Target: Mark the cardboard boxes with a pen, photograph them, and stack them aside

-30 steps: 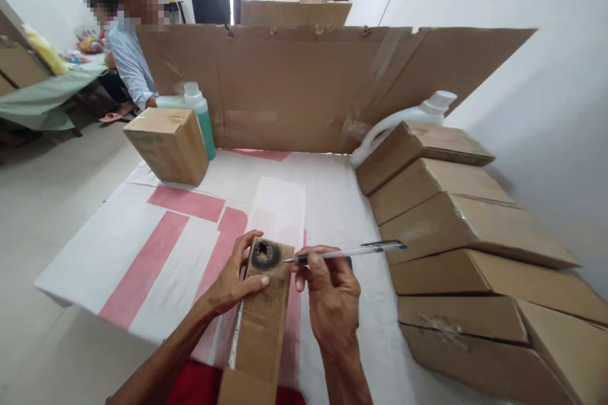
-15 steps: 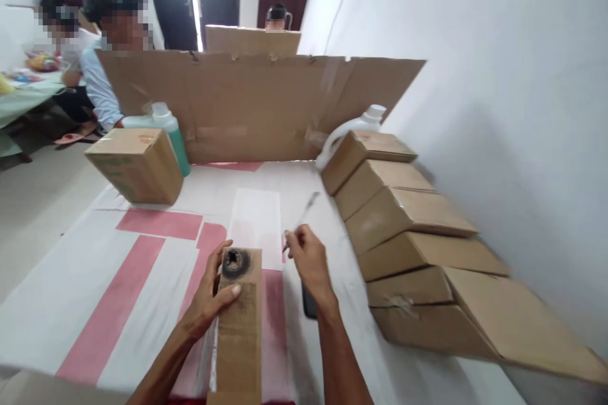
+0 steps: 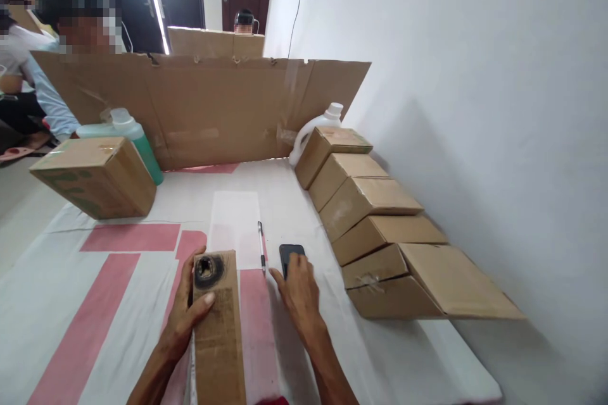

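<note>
My left hand (image 3: 184,316) is wrapped around the left side of a long, narrow cardboard box (image 3: 217,345), thumb on its top face. Near the box's far end is a hole ringed with black smudges. My right hand (image 3: 300,294) is over the near part of a dark phone (image 3: 291,252), its thumb spread to the left and its fingers stretched toward the screen. Whether the fingertips touch the phone I cannot tell. Left of the phone, a pen (image 3: 261,247) lies by the right edge of a white paper sheet (image 3: 235,215).
Several cardboard boxes (image 3: 368,228) line the right side along the wall. A single box (image 3: 95,171) and a green-liquid bottle (image 3: 147,155) stand at back left. A white jug (image 3: 327,117) and a cardboard panel (image 3: 204,107) are at the back. Beyond it sit people.
The pen has left my right hand and now lies on the table. That hand has moved over to the phone. My left hand keeps the box. The view has turned right.
</note>
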Demonstrator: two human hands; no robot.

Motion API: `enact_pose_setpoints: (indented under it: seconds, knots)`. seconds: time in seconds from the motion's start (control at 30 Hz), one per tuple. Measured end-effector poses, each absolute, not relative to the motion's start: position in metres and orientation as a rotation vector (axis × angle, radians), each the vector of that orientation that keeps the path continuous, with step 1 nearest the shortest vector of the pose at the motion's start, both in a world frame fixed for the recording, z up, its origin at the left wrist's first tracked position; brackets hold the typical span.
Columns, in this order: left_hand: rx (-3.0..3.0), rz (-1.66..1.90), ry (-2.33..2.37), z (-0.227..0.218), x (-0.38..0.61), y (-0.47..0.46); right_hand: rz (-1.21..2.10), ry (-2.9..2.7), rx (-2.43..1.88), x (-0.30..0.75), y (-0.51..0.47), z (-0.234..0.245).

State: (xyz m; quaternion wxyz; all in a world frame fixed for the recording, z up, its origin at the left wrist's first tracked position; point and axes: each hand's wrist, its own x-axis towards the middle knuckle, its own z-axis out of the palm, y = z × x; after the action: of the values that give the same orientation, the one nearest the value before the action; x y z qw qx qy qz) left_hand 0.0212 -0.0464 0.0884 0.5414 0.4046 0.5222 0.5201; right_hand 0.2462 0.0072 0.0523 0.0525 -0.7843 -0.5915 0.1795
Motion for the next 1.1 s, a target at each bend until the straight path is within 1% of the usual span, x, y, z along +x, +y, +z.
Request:
enact_pose_setpoints:
  seconds: [0.13,0.3,0.4,0.53,0.63,0.7,0.8,0.9,1.0,1.1]
  knots:
    - [1.028,1.264,1.239,0.103,0.024,-0.046,0.556,-1.568,-2.534,0.276,-0.019,0.043]
    - [1.147,1.289,1.194,0.114,0.028,-0.043,0.674,-1.417,-2.416,0.289,-0.015,0.029]
    - [1.188,1.293,1.183,0.111,0.031,-0.043,0.847,-1.332,-2.255,0.294,-0.011,0.024]
    - [1.187,1.251,1.192,0.102,0.028,-0.045,1.135,-1.246,-1.918,0.296,-0.024,0.026]
    - [1.197,1.242,1.176,0.098,0.025,-0.045,1.501,-0.781,-1.514,0.29,-0.046,0.044]
    - [1.225,1.229,1.148,0.096,0.025,-0.043,1.66,-0.5,-1.268,0.284,-0.062,0.066]
    - [1.266,1.212,1.098,0.092,0.027,-0.041,1.785,-0.449,-1.068,0.27,-0.077,0.104]
    - [1.273,1.219,1.081,0.088,0.03,-0.04,2.052,-0.393,-0.787,0.247,-0.081,0.134]
    - [1.267,1.254,1.114,0.085,0.029,-0.041,2.266,-0.308,-0.589,0.217,-0.078,0.146]
    - [1.202,1.269,1.141,0.082,0.027,-0.042,2.348,-0.302,-0.531,0.194,-0.076,0.145]
